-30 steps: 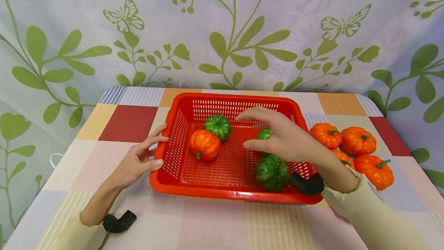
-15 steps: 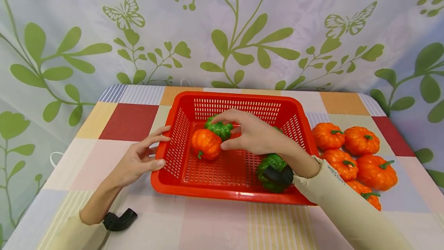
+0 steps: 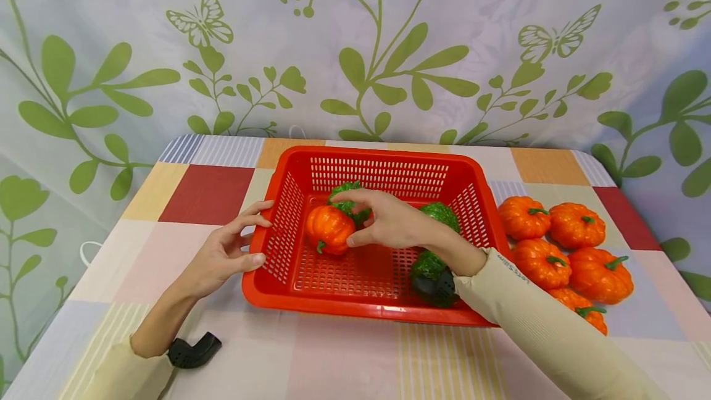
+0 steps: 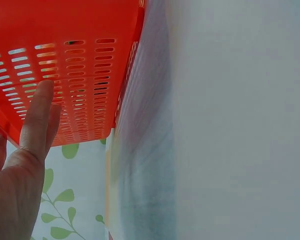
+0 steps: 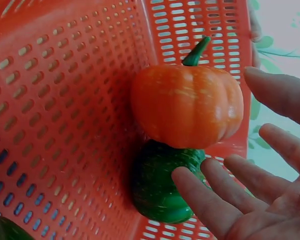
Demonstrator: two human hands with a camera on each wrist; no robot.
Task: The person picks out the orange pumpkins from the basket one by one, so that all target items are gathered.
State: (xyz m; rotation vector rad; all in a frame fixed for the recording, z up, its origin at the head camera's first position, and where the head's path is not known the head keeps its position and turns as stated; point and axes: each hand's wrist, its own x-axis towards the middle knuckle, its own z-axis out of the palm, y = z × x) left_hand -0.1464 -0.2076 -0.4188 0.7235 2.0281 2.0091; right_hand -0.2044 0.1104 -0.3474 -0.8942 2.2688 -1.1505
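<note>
An orange pumpkin (image 3: 329,230) and a green pumpkin (image 5: 162,185) sit against each other in the left half of a red plastic basket (image 3: 344,310). My right hand (image 3: 391,221) hovers beside them with fingers spread, holding nothing. Its fingertips overlap the green one in the head view. My left hand (image 3: 224,258) rests against the basket's left side, fingertips and thumb along the rim; a straight finger (image 4: 37,115) lies against the slotted wall. Two more green pumpkins, one farther back (image 3: 441,213) and one nearer (image 3: 424,264), lie at the basket's right, partly hidden by my right arm.
Several orange pumpkins (image 3: 537,264) are grouped on the table to the right of the basket. A patchwork-patterned cloth (image 3: 344,357) covers the table. Behind its back edge hangs a curtain (image 3: 250,36) printed with leaves and butterflies.
My right hand has moved left from above the green pumpkins on the right to the orange and green pair, then slightly lower. My left hand has stayed at the rim.
</note>
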